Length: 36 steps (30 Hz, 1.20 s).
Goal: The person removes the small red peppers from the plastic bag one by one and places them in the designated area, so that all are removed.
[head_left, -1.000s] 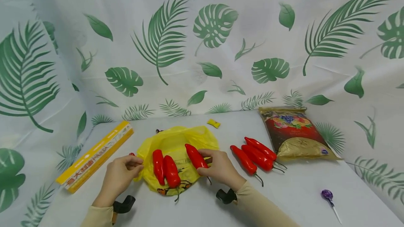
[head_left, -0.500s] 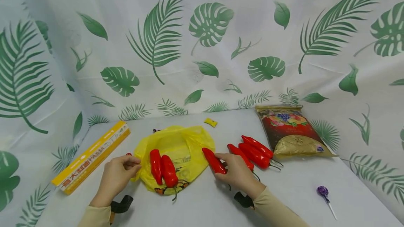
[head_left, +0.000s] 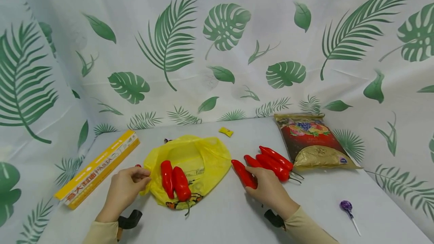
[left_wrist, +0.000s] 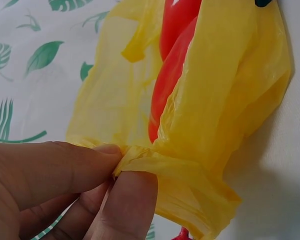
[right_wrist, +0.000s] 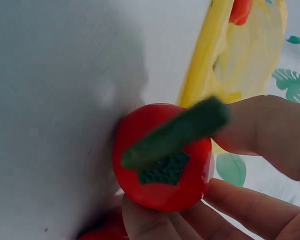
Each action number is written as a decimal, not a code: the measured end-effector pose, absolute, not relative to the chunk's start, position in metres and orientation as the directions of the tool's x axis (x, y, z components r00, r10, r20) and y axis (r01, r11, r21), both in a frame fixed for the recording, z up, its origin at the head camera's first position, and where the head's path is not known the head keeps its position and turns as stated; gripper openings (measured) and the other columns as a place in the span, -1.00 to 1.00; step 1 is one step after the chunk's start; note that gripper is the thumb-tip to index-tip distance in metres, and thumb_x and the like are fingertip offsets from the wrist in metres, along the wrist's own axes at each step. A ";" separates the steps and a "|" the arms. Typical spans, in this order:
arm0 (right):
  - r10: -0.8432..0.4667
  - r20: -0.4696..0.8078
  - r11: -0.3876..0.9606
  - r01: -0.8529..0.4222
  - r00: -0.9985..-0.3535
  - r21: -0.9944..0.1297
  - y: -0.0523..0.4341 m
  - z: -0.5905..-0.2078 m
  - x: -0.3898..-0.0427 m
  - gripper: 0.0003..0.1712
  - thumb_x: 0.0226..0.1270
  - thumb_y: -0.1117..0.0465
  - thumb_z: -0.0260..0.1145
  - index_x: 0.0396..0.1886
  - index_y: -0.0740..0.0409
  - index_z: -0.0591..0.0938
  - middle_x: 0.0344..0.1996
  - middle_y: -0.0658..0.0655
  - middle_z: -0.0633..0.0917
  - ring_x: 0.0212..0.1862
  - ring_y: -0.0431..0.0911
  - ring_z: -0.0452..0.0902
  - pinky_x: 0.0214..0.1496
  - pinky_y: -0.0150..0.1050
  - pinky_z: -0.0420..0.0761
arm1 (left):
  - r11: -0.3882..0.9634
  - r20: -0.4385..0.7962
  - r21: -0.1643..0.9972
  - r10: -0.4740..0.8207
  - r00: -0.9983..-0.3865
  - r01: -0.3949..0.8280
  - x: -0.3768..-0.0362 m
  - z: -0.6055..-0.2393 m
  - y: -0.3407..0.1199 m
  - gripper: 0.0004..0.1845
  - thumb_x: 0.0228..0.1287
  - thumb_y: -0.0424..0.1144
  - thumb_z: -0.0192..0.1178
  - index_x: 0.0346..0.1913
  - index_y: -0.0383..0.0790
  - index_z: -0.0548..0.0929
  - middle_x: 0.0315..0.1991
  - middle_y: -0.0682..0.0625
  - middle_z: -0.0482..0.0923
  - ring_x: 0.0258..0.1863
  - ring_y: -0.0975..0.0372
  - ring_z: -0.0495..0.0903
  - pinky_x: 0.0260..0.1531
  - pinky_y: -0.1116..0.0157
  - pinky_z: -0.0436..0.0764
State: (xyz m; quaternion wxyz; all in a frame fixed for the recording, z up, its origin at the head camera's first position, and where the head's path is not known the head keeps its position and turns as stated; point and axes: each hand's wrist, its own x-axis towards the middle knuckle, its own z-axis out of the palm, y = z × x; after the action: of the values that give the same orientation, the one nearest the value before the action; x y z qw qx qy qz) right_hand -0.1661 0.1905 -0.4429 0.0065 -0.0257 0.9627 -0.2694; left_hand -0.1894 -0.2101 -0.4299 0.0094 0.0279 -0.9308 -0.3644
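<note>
From where I stand, a person's two bare hands work over a white table (head_left: 217, 229). The left hand (head_left: 127, 185) pinches the left rim of a yellow plastic bag (head_left: 215, 153) between thumb and forefinger, seemingly to steady the thin film and keep its mouth spread. Inside the yellow film lie two red chili peppers (head_left: 181, 183) side by side, one stem poking past the near edge.

The right hand (head_left: 268, 185) holds another pepper (head_left: 243, 173), just right of the bag. Thumb and fingers close on opposite sides near its stem end, probably because the fat end gives a firmer grip; the slim tip points away, towards the bag's side. Whether that pepper touches the table I cannot tell.

Both forearms, in beige sleeves, reach in from the near edge and slant inwards. Just beyond the right hand, three loose peppers (head_left: 272, 166) lie close together, perhaps grouped for easy reach, the nearest partly hidden by the fingers
</note>
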 end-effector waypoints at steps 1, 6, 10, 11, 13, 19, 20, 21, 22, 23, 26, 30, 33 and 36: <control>-0.049 0.004 0.857 -0.044 -0.999 -0.513 0.192 -0.443 -0.165 -0.27 0.02 0.21 0.68 0.26 0.17 0.68 0.12 0.13 0.76 -0.06 -0.06 0.61 -0.03 -0.07 0.78 | 0.734 -0.002 0.677 -0.060 -0.998 -0.046 -0.189 -0.430 -0.210 -0.82 0.28 -0.27 0.45 -0.10 -0.23 0.79 -0.32 -0.03 0.77 -0.49 0.27 0.65 -0.53 0.37 0.56; -0.040 0.028 0.875 -0.049 -0.999 -0.482 0.197 -0.444 -0.163 -0.27 0.03 0.16 0.69 0.25 0.22 0.68 0.12 0.17 0.76 0.03 0.00 0.65 0.07 0.03 0.77 | 0.732 0.002 0.680 -0.058 -0.998 -0.041 -0.190 -0.431 -0.210 -0.83 0.28 -0.27 0.45 -0.11 -0.23 0.79 -0.32 -0.03 0.77 -0.49 0.27 0.65 -0.53 0.37 0.56; -0.032 0.053 0.887 -0.053 -0.998 -0.458 0.197 -0.444 -0.160 -0.31 0.03 0.16 0.69 0.20 0.25 0.71 0.10 0.20 0.76 0.07 0.05 0.67 0.10 0.07 0.76 | 0.735 0.009 0.677 -0.056 -0.998 -0.035 -0.190 -0.430 -0.210 -0.83 0.28 -0.27 0.45 -0.11 -0.23 0.79 -0.33 -0.02 0.77 -0.50 0.27 0.65 -0.54 0.37 0.55; -0.029 0.058 0.890 -0.052 -0.998 -0.453 0.196 -0.444 -0.160 -0.32 0.03 0.15 0.69 0.18 0.25 0.71 0.10 0.20 0.77 0.08 0.06 0.67 0.11 0.08 0.75 | 0.734 0.011 0.678 -0.055 -0.998 -0.033 -0.189 -0.430 -0.210 -0.82 0.28 -0.27 0.45 -0.11 -0.24 0.79 -0.34 -0.02 0.77 -0.50 0.27 0.64 -0.55 0.37 0.54; -0.025 0.070 0.895 -0.053 -0.997 -0.443 0.196 -0.443 -0.159 -0.34 0.03 0.16 0.69 0.16 0.25 0.72 0.09 0.21 0.77 0.09 0.08 0.68 0.11 0.09 0.75 | 0.733 0.014 0.679 -0.053 -0.998 -0.030 -0.189 -0.429 -0.210 -0.82 0.28 -0.26 0.45 -0.11 -0.24 0.79 -0.34 -0.02 0.77 -0.50 0.27 0.64 -0.56 0.37 0.53; -0.029 0.123 0.889 -0.082 -0.992 -0.451 0.194 -0.440 -0.158 -0.44 0.06 0.17 0.68 0.08 0.23 0.76 0.01 0.18 0.79 0.01 0.03 0.69 0.05 0.03 0.77 | 0.736 0.010 0.676 -0.063 -0.998 -0.040 -0.188 -0.429 -0.211 -0.83 0.27 -0.26 0.45 -0.11 -0.21 0.79 -0.36 -0.01 0.76 -0.51 0.26 0.64 -0.55 0.37 0.54; -0.026 0.130 0.883 -0.084 -0.991 -0.462 0.194 -0.439 -0.158 -0.45 0.06 0.16 0.68 0.08 0.21 0.76 0.01 0.17 0.79 0.00 0.02 0.69 0.04 0.02 0.77 | 0.737 0.009 0.674 -0.066 -0.998 -0.043 -0.188 -0.429 -0.211 -0.83 0.27 -0.26 0.45 -0.12 -0.21 0.79 -0.36 -0.01 0.76 -0.51 0.26 0.64 -0.55 0.37 0.54; -0.026 0.140 0.876 -0.090 -0.990 -0.473 0.193 -0.439 -0.158 -0.46 0.07 0.15 0.67 0.08 0.19 0.76 0.01 0.15 0.79 0.00 0.01 0.69 0.04 0.01 0.77 | 0.738 0.007 0.674 -0.068 -0.998 -0.045 -0.188 -0.428 -0.211 -0.84 0.28 -0.26 0.45 -0.12 -0.21 0.79 -0.36 -0.01 0.76 -0.51 0.26 0.64 -0.54 0.37 0.54; -0.026 0.149 0.868 -0.097 -0.988 -0.488 0.192 -0.439 -0.159 -0.45 0.08 0.13 0.67 0.08 0.17 0.76 0.01 0.14 0.79 0.00 0.00 0.68 0.03 0.01 0.77 | 0.736 0.009 0.675 -0.067 -0.998 -0.043 -0.188 -0.428 -0.211 -0.84 0.28 -0.26 0.45 -0.12 -0.21 0.79 -0.36 -0.01 0.76 -0.51 0.26 0.64 -0.55 0.36 0.54; -0.029 0.159 0.854 -0.108 -0.987 -0.509 0.191 -0.439 -0.160 -0.44 0.08 0.12 0.67 0.09 0.16 0.76 0.02 0.13 0.79 -0.01 -0.01 0.68 0.03 0.00 0.77 | 0.735 0.009 0.677 -0.066 -0.998 -0.043 -0.188 -0.429 -0.212 -0.84 0.28 -0.27 0.44 -0.12 -0.22 0.79 -0.36 -0.01 0.76 -0.51 0.26 0.64 -0.55 0.36 0.54; -0.051 0.183 0.792 -0.151 -0.982 -0.592 0.186 -0.440 -0.162 -0.41 0.10 0.09 0.67 0.14 0.13 0.75 0.04 0.10 0.80 0.01 -0.02 0.70 0.07 -0.01 0.77 | 0.732 0.007 0.680 -0.064 -0.998 -0.042 -0.187 -0.428 -0.213 -0.84 0.28 -0.27 0.44 -0.12 -0.22 0.79 -0.35 -0.02 0.76 -0.51 0.26 0.63 -0.55 0.37 0.54; -0.113 0.188 0.679 -0.214 -0.976 -0.703 0.172 -0.442 -0.166 -0.43 0.16 0.07 0.63 0.16 0.16 0.73 0.07 0.15 0.79 0.01 0.01 0.76 0.04 -0.06 0.77 | 0.728 0.011 0.685 -0.069 -0.998 -0.043 -0.186 -0.428 -0.214 -0.84 0.28 -0.26 0.45 -0.12 -0.22 0.79 -0.35 -0.02 0.75 -0.51 0.26 0.62 -0.56 0.37 0.52; -0.176 0.163 0.604 -0.237 -0.971 -0.761 0.157 -0.443 -0.170 -0.44 0.23 0.07 0.58 0.18 0.20 0.71 0.10 0.22 0.78 0.02 0.07 0.77 -0.02 -0.09 0.79 | 0.725 0.014 0.687 -0.073 -0.997 -0.044 -0.185 -0.428 -0.215 -0.83 0.27 -0.26 0.46 -0.13 -0.22 0.80 -0.35 -0.02 0.75 -0.50 0.27 0.62 -0.56 0.37 0.52; -0.252 0.131 0.562 -0.255 -0.959 -0.786 0.139 -0.444 -0.174 -0.41 0.30 0.04 0.53 0.24 0.22 0.67 0.15 0.25 0.75 0.06 0.12 0.76 -0.01 -0.10 0.79 | 0.722 0.012 0.690 -0.076 -0.997 -0.047 -0.185 -0.429 -0.216 -0.83 0.27 -0.25 0.46 -0.13 -0.22 0.80 -0.34 -0.02 0.75 -0.50 0.27 0.62 -0.56 0.37 0.53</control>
State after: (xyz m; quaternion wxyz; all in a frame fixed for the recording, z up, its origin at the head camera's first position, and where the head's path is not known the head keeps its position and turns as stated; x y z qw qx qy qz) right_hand -0.1743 0.1388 -0.4445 -0.0019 -0.1436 0.8838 -0.4452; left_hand -0.1851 -0.2161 -0.4285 0.0196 0.0331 -0.9278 -0.3712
